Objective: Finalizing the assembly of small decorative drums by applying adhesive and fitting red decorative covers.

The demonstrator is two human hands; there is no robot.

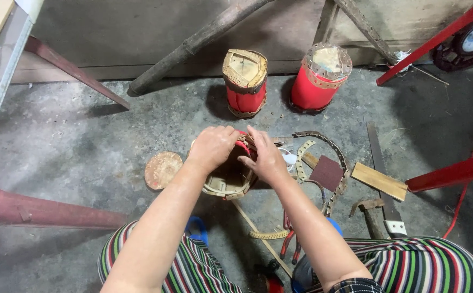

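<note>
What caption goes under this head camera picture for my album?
Both hands, left and right, grip a red drum on the concrete floor, two more red drums behind.

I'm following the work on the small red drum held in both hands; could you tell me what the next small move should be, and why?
Probably press the perforated strip down along the rim: both the left hand and the right hand grip the top edge of the red drum, whose strip looks loose, unlike the finished drum behind.

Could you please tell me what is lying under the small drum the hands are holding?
Under the drum held by the left hand and right hand, a thin wooden strip runs out onto the concrete floor. Whatever lies directly beneath is covered.
</note>
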